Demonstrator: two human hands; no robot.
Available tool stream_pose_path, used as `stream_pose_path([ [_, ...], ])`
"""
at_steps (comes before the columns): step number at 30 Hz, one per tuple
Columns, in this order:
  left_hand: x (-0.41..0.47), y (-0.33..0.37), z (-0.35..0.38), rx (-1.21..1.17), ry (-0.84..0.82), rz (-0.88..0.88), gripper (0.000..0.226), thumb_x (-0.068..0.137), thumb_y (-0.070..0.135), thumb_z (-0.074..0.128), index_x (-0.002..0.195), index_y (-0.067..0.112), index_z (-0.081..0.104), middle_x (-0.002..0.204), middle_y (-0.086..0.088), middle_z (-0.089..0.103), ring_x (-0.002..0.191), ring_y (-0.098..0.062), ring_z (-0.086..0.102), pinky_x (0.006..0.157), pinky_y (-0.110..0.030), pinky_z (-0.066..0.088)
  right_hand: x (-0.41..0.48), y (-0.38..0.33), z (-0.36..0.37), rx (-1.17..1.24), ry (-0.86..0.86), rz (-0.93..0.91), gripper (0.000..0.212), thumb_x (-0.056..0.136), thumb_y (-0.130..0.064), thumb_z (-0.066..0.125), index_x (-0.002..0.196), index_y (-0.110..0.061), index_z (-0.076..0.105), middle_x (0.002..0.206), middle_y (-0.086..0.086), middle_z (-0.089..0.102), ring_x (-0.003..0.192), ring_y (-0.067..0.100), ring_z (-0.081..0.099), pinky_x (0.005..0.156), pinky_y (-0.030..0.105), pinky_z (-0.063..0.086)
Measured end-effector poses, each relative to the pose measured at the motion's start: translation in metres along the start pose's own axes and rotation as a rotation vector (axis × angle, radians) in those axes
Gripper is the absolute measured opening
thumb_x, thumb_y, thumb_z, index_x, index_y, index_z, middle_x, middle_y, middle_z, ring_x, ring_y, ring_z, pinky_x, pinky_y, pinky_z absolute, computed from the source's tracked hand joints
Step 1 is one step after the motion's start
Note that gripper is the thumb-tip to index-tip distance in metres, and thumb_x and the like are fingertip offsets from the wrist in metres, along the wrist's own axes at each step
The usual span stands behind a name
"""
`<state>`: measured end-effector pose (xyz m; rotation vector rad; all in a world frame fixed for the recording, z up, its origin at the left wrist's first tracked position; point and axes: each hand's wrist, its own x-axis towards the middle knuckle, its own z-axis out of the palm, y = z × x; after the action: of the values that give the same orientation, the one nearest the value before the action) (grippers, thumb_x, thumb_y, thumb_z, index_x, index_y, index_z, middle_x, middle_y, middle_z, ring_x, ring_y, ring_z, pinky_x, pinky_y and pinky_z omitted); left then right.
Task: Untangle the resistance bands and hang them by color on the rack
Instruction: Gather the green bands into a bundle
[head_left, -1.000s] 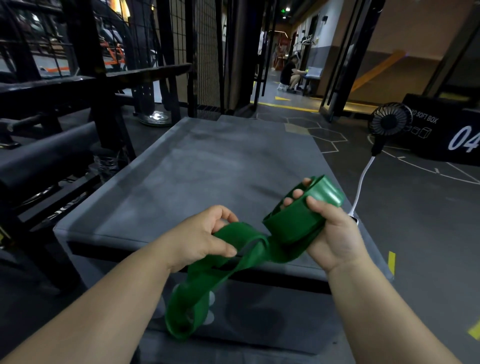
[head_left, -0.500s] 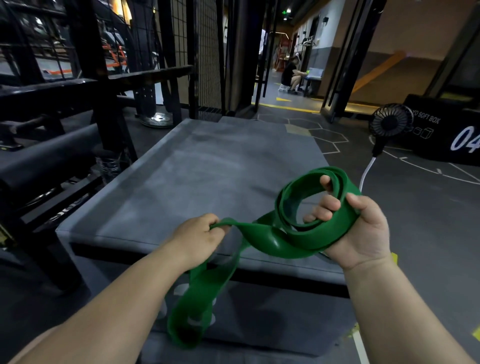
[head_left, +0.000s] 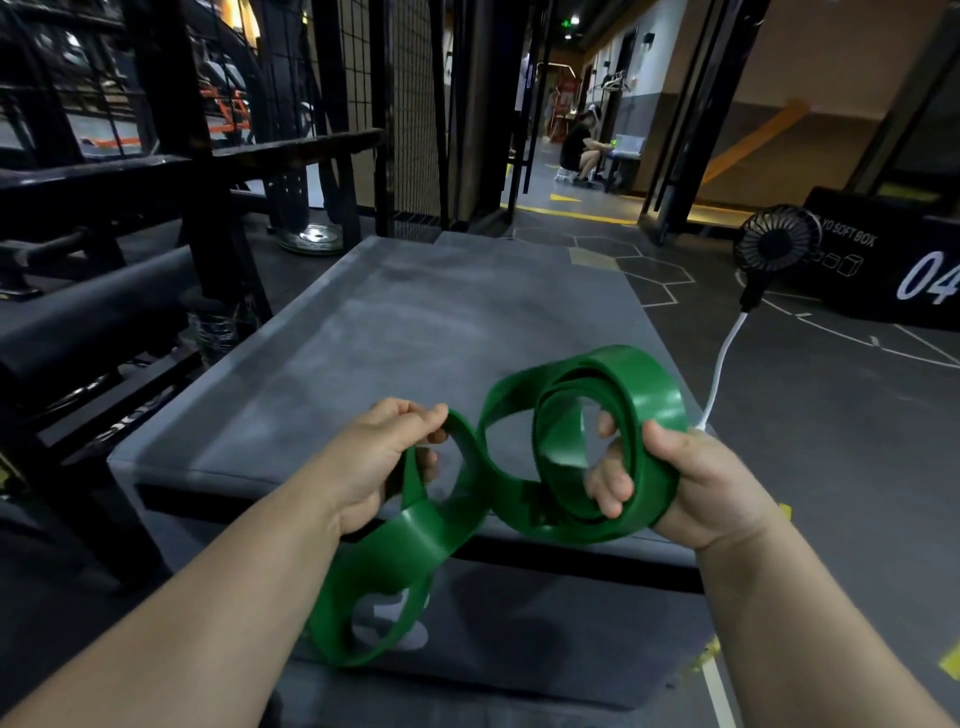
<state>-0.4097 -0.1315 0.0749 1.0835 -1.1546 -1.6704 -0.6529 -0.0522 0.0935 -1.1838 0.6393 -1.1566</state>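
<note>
Nearest you, the lower loop of the green resistance band (head_left: 363, 587) hangs free below your wrists, in front of the grey padded platform (head_left: 415, 322). Your left hand (head_left: 379, 457) pinches one edge of the band between thumb and fingertips. Your right hand (head_left: 696, 483) is curled round a coil of several turns, with its fingers through the middle. A twisted crossing sits between the two hands. Pull them apart now and that twist will likely cinch rather than open. Loosen the right hand and the coil may spring off and drop. Farther right, the fan's white cable (head_left: 724, 364) could snag a swinging loop. A black steel frame (head_left: 171, 171) stands off to your left.
</note>
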Motion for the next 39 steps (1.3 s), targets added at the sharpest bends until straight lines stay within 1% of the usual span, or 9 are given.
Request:
stream_pose_path([
  [6,-0.003,-0.004,0.012,-0.188,0.002,-0.212,0.030,0.090,0.033,0.062,0.076,0.007,0.054,0.059,-0.010,0.052,0.041,-0.018,0.050,0.042,-0.022,0.046,0.008,0.011,0.018,-0.197,-0.124,0.212,0.038,0.063,-0.033,0.087,0.090,-0.010,0.074,0.082,0.015,0.072,0.076,0.024,0.069,0.071,0.034,0.056],
  [10,-0.001,-0.007,0.014,-0.243,-0.002,-0.287,0.041,0.090,0.031,0.060,0.058,0.007,0.067,0.066,-0.014,0.060,0.057,-0.025,0.057,0.060,-0.033,0.051,0.015,0.028,0.026,-0.295,-0.051,0.275,0.029,0.065,-0.019,0.078,0.093,-0.010,0.072,0.088,0.010,0.072,0.082,0.021,0.068,0.077,0.034,0.055],
  [16,0.001,-0.009,0.016,-0.262,0.037,-0.253,0.030,0.094,0.027,0.057,0.075,0.003,0.061,0.064,-0.016,0.067,0.055,-0.026,0.065,0.064,-0.037,0.050,0.022,0.034,0.040,-0.447,0.024,0.261,0.035,0.064,-0.004,0.077,0.095,-0.018,0.067,0.088,-0.006,0.074,0.085,0.010,0.069,0.075,0.026,0.053],
  [21,0.000,-0.008,0.019,-0.306,0.059,-0.255,0.028,0.096,0.025,0.052,0.082,0.002,0.058,0.059,-0.016,0.067,0.047,-0.024,0.065,0.042,-0.029,0.054,0.024,0.045,0.044,-0.563,-0.001,0.243,0.050,0.059,-0.007,0.085,0.102,-0.025,0.068,0.104,-0.005,0.074,0.103,0.014,0.067,0.091,0.033,0.051],
  [26,0.002,-0.006,0.014,-0.327,0.102,-0.238,0.025,0.094,0.024,0.057,0.082,0.003,0.062,0.068,-0.016,0.067,0.052,-0.025,0.064,0.044,-0.030,0.055,0.025,0.053,0.048,-0.608,0.059,0.139,0.046,0.066,0.000,0.084,0.091,-0.036,0.071,0.097,-0.008,0.075,0.095,0.009,0.069,0.084,0.028,0.053],
  [29,0.002,-0.004,0.011,-0.324,0.082,-0.253,0.028,0.089,0.031,0.063,0.076,0.007,0.055,0.062,-0.013,0.056,0.046,-0.019,0.053,0.044,-0.023,0.047,0.025,0.053,0.046,-0.536,0.117,0.114,0.035,0.070,0.000,0.081,0.093,-0.024,0.070,0.094,-0.003,0.076,0.089,0.012,0.070,0.079,0.029,0.054],
  [32,-0.001,-0.005,0.014,-0.276,0.044,-0.212,0.032,0.087,0.031,0.066,0.101,0.002,0.062,0.085,-0.018,0.066,0.068,-0.027,0.063,0.058,-0.035,0.056,0.025,0.053,0.042,-0.493,0.191,0.042,0.026,0.069,-0.009,0.077,0.093,-0.012,0.068,0.086,-0.003,0.075,0.081,0.010,0.069,0.073,0.026,0.054],
  [35,-0.004,-0.008,0.018,-0.131,0.044,-0.066,0.015,0.089,0.027,0.064,0.090,0.014,0.056,0.069,-0.008,0.057,0.056,-0.018,0.053,0.053,-0.026,0.046,0.027,0.052,0.038,-0.446,0.285,-0.037,0.020,0.070,-0.011,0.073,0.088,-0.009,0.066,0.080,-0.002,0.074,0.078,0.010,0.068,0.068,0.024,0.052],
  [39,-0.003,-0.011,0.019,0.111,0.026,0.074,0.015,0.090,0.030,0.063,0.092,0.019,0.053,0.076,-0.003,0.050,0.067,-0.015,0.046,0.061,-0.031,0.041,0.029,0.054,0.035,-0.398,0.364,-0.062,0.022,0.069,-0.013,0.075,0.086,0.000,0.067,0.082,0.009,0.072,0.078,0.020,0.067,0.069,0.034,0.053],
])
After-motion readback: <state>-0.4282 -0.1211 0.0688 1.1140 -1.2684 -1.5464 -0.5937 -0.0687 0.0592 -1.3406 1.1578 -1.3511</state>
